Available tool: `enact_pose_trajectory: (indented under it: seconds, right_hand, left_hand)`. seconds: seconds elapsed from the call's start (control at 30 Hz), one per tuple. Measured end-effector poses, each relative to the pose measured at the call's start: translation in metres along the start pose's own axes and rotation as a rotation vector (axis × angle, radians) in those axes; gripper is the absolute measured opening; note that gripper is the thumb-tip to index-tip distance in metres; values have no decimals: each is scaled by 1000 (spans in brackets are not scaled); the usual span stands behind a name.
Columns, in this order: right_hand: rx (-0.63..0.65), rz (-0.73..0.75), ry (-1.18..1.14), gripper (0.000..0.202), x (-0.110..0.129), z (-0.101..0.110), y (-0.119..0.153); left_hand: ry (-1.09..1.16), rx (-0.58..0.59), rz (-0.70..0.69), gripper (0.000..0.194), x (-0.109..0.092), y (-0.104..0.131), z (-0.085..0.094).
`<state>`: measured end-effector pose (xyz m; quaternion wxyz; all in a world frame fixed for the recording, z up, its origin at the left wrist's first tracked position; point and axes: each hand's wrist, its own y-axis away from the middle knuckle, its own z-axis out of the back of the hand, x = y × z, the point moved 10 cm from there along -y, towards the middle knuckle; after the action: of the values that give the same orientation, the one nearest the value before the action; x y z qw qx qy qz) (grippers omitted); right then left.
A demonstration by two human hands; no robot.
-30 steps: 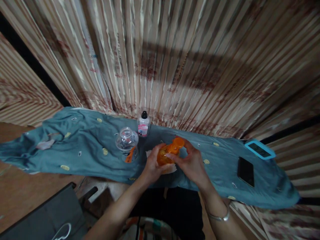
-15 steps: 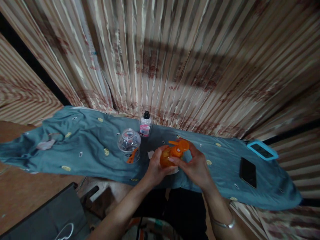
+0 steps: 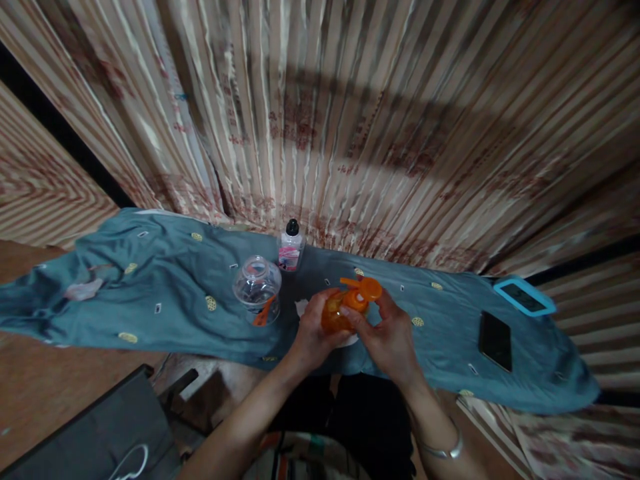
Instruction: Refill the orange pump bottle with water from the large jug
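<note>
An orange pump bottle (image 3: 336, 316) is held between both hands above the cloth-covered table. My left hand (image 3: 313, 333) wraps round the bottle's body from the left. My right hand (image 3: 387, 337) closes on its neck, just under the orange pump head (image 3: 369, 289), with the thumb across the front. The spout points left. Beneath the hands, partly hidden, lies something white (image 3: 349, 341), perhaps paper or tissue. A clear plastic jar (image 3: 256, 287) with an orange label stands left of my left hand. Behind it is a clear bottle (image 3: 290, 252) with a black cap and pink label.
A blue-green patterned cloth (image 3: 175, 287) covers the long narrow table. On the right lie a black phone (image 3: 495, 341) and a light-blue framed object (image 3: 525, 296). A striped curtain (image 3: 310, 120) hangs behind. A dark grey surface (image 3: 95, 427) stands at lower left.
The view has shifted slightly. Both hands still grip the pump bottle, and the right fingers have moved a little round its neck and head. The other objects stay in place.
</note>
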<state>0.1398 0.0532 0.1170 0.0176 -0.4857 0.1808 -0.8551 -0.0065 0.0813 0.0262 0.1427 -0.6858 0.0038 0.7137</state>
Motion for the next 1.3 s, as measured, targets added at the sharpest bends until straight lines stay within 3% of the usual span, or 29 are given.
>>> enact_pose_trajectory:
  seconds: [0.1,0.23,0.5,0.6,0.7,0.8,0.87,1.0,1.13,1.3]
  right_hand:
    - [-9,10,4,51,1,1,-1]
    - [94,29,-38,57,-2,-4,-6]
    - [311,11,-202,73,-24,-20,-12]
    - [284,-3,-318,90,-49,-20,-11]
    - [192,-85,-336,88,-98,-20,-6]
    - [92,-215,-155,72,-150,-25,10]
    - [124,-272,-23,52,-167,-36,24]
    - [241,-334,207,34,-171,-56,44]
    - [324,-410,347,18,-173,-62,49]
    - [293,-475,333,16,-182,-54,53]
  left_hand:
    - [-15,10,5,72,-1,-1,0]
    - [-7,15,14,76,0,-2,-1]
    - [49,15,34,103,5,-1,-2]
    - [41,6,11,108,2,-5,-4]
    - [21,-18,-23,104,-3,-11,-4]
    - [5,-31,-31,86,-4,-15,-1]
    - [12,-11,-27,78,-2,-17,-2]
    - [32,-49,-25,79,2,-18,3]
    - [5,-90,-11,80,1,-18,8]
    - [-11,-131,-9,82,-7,-19,20]
